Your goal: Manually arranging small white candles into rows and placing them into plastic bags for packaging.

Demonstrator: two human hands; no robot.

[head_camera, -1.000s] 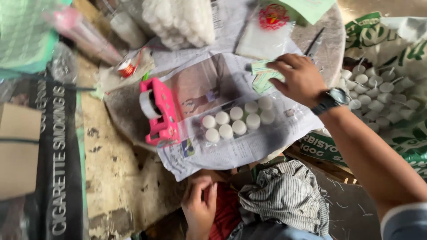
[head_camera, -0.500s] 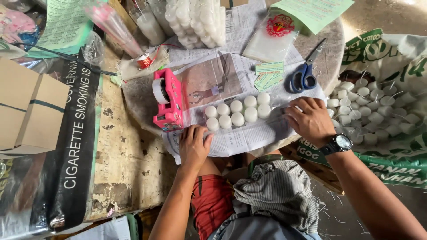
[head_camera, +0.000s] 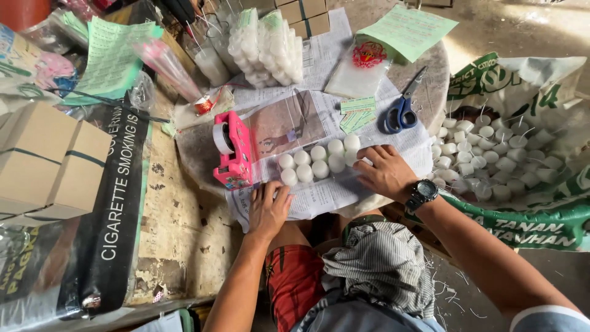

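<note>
On the round worktop (head_camera: 439,74) covered in newspaper, 8 small white round candles (head_camera: 318,161) lie in 2 rows near the front edge, seemingly inside a clear plastic bag. The left hand (head_camera: 268,211) rests flat at the front edge, fingers spread narrowly, touching the plastic just below the candles. The right hand (head_camera: 385,171) presses down at the right end of the rows, fingers loosely curled, grasping nothing solid. A pink plastic tape dispenser (head_camera: 232,150) stands just left of the candles. Blue-handled scissors (head_camera: 401,109) lie toward the right edge, beside small green paper slips (head_camera: 358,113)
</note>
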